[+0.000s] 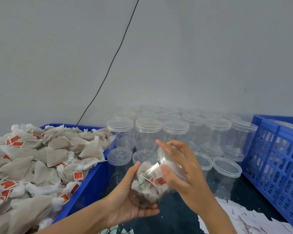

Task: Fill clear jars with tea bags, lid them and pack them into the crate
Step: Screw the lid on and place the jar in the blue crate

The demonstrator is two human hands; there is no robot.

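Observation:
My left hand [128, 198] grips a clear jar [147, 186] from below and the side; it is tilted and packed with tea bags [143, 182] with red tags. At the jar's mouth my right hand [179, 169] grips a clear lid [166, 162], fingers spread round its rim. Whether the lid is seated on the threads I cannot tell. The blue slotted crate [277, 159] stands at the right, with at least one filled jar visible through its wall.
A blue bin [90, 186] heaped with loose tea bags [41, 159] fills the left. Several empty lidded clear jars [147, 132] stand stacked behind my hands on the dark table. White paper slips [240, 218] lie at the lower right. A black cable [115, 56] runs down the wall.

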